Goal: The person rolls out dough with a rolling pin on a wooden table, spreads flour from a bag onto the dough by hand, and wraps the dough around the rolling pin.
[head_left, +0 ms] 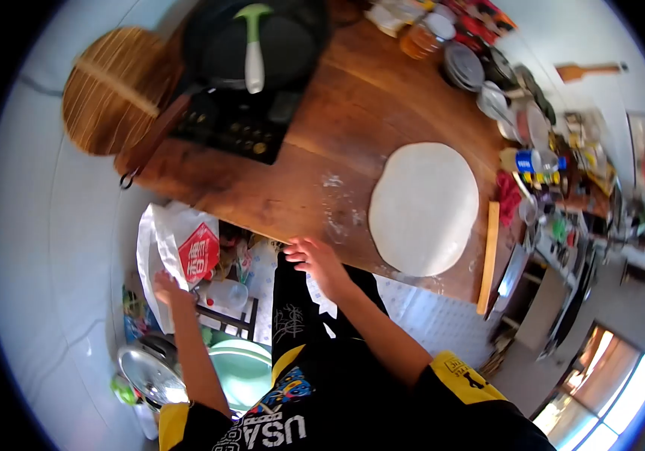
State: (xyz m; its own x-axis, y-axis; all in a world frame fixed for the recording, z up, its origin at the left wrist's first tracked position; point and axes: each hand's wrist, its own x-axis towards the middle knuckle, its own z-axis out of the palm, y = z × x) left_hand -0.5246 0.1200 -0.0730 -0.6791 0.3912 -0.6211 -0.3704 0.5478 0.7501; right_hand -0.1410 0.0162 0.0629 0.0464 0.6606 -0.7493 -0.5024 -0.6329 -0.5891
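My left hand (166, 287) is low on the left, its fingers closed on the side of a white bag (158, 237) with a red printed diamond. The bag stands below the table's front edge, and what is inside it is hidden. At the table edge, my right hand (315, 263) holds nothing, its fingers loosely apart. To the right of that hand, a large flat sheet of rolled dough (424, 209) lies on the wooden table (330, 150). White flour smudges (332, 180) mark the wood beside it. A wooden rolling pin (489, 258) lies along the table's right edge.
A black pan (221, 52) with a green-and-white utensil (254, 60) across it sits on an induction cooker (236, 131). A round wooden lid (104, 113) leans nearby. Jars (428, 35) and bowls line the back right. Below are a green basin (240, 368) and a pot lid (153, 373).
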